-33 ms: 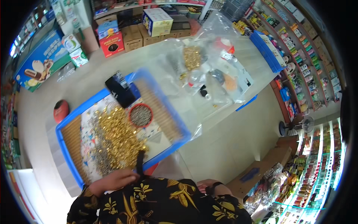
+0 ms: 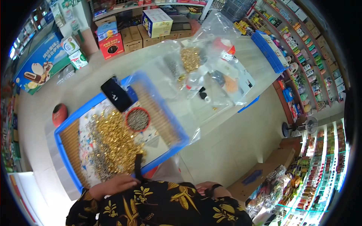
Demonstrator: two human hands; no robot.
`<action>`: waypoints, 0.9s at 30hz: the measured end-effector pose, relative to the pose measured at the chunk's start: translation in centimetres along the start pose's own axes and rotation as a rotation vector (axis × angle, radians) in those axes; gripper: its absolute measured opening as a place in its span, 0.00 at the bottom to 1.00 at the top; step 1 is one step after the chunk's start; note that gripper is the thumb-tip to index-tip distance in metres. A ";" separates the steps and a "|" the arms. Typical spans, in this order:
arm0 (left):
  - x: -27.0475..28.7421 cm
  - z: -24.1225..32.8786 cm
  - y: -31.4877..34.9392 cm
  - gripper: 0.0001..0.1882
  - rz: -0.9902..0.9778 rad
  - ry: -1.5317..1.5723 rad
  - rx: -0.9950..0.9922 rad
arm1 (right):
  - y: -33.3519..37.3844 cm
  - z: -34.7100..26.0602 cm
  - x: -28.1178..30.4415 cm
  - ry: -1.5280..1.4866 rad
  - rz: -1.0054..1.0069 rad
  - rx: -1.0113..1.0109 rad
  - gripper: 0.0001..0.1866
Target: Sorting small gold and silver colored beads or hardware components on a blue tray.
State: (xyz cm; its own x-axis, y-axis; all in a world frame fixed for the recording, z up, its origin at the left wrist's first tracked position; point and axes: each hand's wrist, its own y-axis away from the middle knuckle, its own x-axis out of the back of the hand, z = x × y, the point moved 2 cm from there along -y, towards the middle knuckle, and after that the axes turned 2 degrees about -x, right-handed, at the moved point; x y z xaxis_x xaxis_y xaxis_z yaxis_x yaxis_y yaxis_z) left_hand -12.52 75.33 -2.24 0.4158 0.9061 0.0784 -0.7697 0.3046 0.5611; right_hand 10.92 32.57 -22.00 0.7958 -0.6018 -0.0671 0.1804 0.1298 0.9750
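Tabletop view: compared with the earlier frame, the blue rectangular plastic tray (image 2: 182, 138) and the things around it are seen slightly farther left, and less blurred; the layout inside the tray is matched.
Black rectangular phone (image 2: 117, 94): shifted left with the tray and seen at its far rim; a small pale mark is now shown on its dark face.
Tray contents: a white sheet with coloured print (image 2: 156, 144) is laid between ribbed brown areas; a broad heap of small shiny gold-coloured pieces (image 2: 117, 132) is spread over it, with small silver-grey pieces (image 2: 98, 160) mixed in along its left side.
Round red bowl (image 2: 138, 119): set inside the tray, right of the gold heap, and filled with small grey pieces.
Clear plastic bags (image 2: 215, 24): spread on the table beyond the tray; more gold pieces (image 2: 190, 59) are contained in one.
Left hand (image 2: 118, 184): placed by the tray's near edge, fingertips just beside a narrow black strip (image 2: 138, 165); whether anything is gripped cannot be told.
Right hand (image 2: 205, 185): partly hidden beside the patterned black-and-yellow shirt (image 2: 162, 203), well apart from the heap; its grip cannot be told.
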 end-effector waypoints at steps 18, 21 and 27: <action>0.4 3.6 -2.7 0.27 -0.050 0.464 0.096 | -21.9 9.8 -6.7 0.040 -0.312 0.340 0.21; 0.7 3.1 -0.9 0.25 0.056 0.646 0.098 | -23.6 9.3 -6.7 0.016 -0.330 0.396 0.21; 1.0 1.6 3.5 0.20 0.498 0.616 0.034 | -27.8 6.3 -6.5 0.806 -0.119 0.705 0.27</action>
State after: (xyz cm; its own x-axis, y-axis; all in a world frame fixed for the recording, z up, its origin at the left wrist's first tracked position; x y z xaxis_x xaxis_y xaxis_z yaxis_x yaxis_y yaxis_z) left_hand -14.01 76.85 1.13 -0.3244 0.9359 -0.1375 -0.7755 -0.1799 0.6052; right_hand -2.93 27.87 -47.32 0.9880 0.1494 -0.0380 0.1129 -0.5333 0.8384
